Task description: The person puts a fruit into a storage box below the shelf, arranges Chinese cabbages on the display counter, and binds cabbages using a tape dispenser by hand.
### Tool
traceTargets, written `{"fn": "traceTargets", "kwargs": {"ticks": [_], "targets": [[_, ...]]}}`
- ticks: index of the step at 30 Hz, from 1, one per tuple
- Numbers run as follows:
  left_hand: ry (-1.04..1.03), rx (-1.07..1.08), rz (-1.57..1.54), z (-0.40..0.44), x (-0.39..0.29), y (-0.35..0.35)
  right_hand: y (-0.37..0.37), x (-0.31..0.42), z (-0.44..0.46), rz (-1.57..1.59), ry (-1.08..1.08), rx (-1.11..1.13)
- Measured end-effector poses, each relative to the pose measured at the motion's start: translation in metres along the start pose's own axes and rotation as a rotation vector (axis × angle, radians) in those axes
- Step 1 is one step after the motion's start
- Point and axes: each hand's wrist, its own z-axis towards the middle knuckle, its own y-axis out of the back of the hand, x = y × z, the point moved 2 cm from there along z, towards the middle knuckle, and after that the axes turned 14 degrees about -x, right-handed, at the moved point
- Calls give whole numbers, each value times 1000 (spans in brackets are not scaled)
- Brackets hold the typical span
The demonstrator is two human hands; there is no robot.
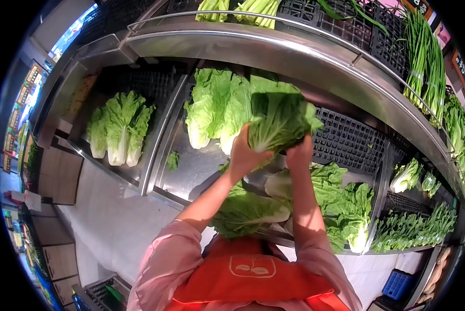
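Over the metal shelf, both hands, left and right, grip a leafy cabbage between them, one at each side. Just beyond it, upright cabbages stand in the same bay. Nearer the person, a cabbage lies on its side. Three more heads sit together beyond the divider, on the left.

Both hands gripping leafy cabbage
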Motion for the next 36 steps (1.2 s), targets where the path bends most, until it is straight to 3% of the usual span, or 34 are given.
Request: {"fn": "traceTargets", "kwargs": {"ticks": [1, 3, 7, 11, 15, 17, 19, 21, 24, 27, 28, 31, 32, 33, 35, 36], "targets": [[-78, -62, 146, -2, 6, -6, -19, -8, 7, 93, -63, -63], [-229, -177, 441, -9, 25, -16, -31, -16, 12, -128, -50, -52], [-440, -129, 343, 3, 35, -15, -48, -5, 16, -309, 26, -39], [-241, -78, 780, 12, 8, -6, -39, -16, 59, -657, 276, -135], [-440, -117, 858, 22, 8, -8, -21, -1, 64, -729, 457, -178], [-420, -110, 794, 20, 9, -12, 8, 13, 69, -652, 715, 7], [-366, -100, 742, 19, 6, -16, 50, 25, 63, -553, 775, 8], [-402, -152, 742, 15, 10, -19, 70, 55, 16, -716, 652, -43], [-349, -130, 808, 11, 8, -22, 109, 78, -33, -852, 642, -101], [-634, -278, 729, 9, 17, -26, 137, 98, -70, -920, 688, -122], [-892, -336, 813, 4, 5, -29, 143, 103, -81, -957, 781, -100], [-869, 197, 815, 3, -7, -62, 143, 117, -122, -939, 1052, 37], [-740, 275, 508, -11, -19, -70, 149, 114, -131, -938, 921, -14], [-842, 397, 511, -18, -11, -76, 156, 110, -138, -933, 792, -62], [-1044, 647, 513, -25, 9, -90, 176, 95, -138, -831, 743, -128], [-929, 793, 634, -22, 13, -97, 188, 83, -134, -750, 700, -168]]}}
